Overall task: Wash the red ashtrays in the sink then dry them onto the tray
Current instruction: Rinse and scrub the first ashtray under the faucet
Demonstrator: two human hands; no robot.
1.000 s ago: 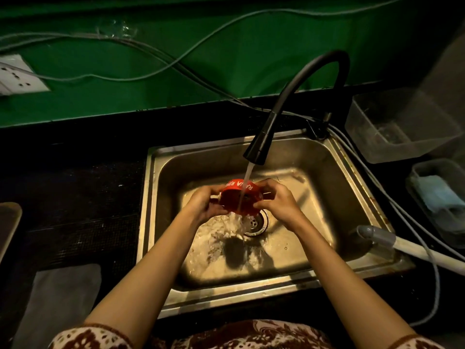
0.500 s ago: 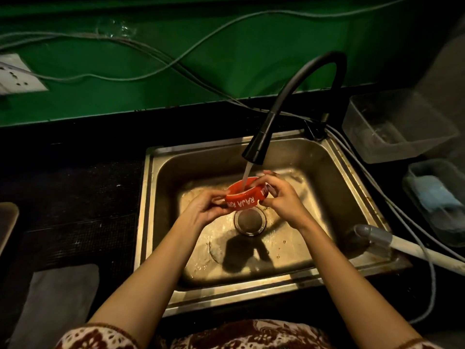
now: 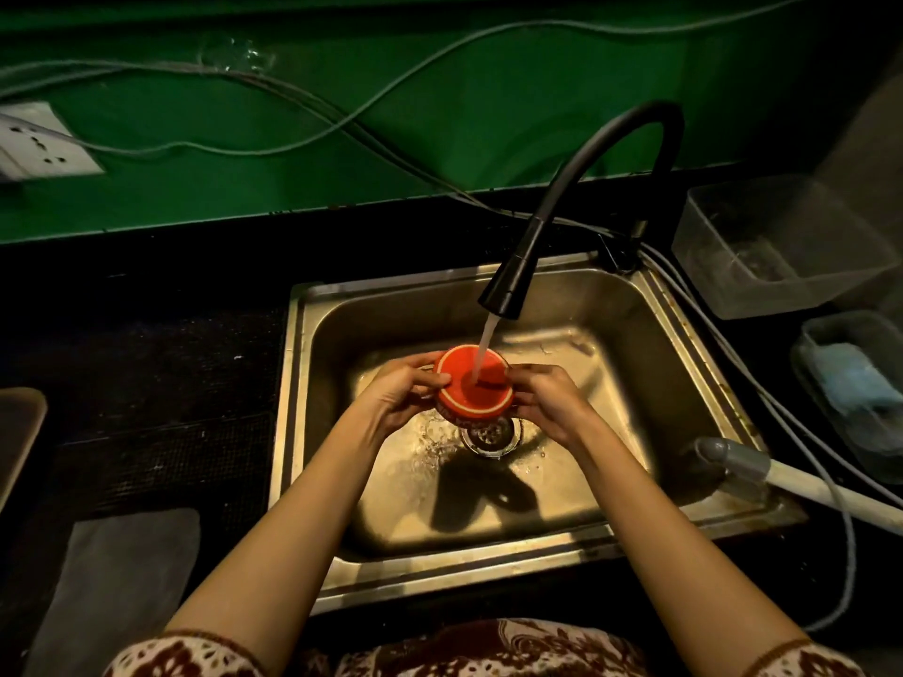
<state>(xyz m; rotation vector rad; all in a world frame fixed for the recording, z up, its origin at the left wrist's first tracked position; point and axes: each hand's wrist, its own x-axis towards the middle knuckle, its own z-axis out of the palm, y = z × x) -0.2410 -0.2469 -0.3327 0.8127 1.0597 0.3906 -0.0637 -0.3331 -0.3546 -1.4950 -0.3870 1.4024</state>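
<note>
A round red ashtray with a white ring is held over the drain of the steel sink. Its flat base faces up, and water from the black tap falls onto the middle of it. My left hand grips its left edge and my right hand grips its right edge. Only a pale corner of the tray shows at the far left edge of the counter.
A grey cloth lies on the dark counter at front left. Two clear plastic tubs stand right of the sink, the nearer one holding a blue cloth. A white hose rests on the sink's right rim. Cables run along the green wall.
The ashtray was turned over between my hands: its side lettering faced me half a second ago, and now its base faces up under the stream. The foam in the sink has drained away.
</note>
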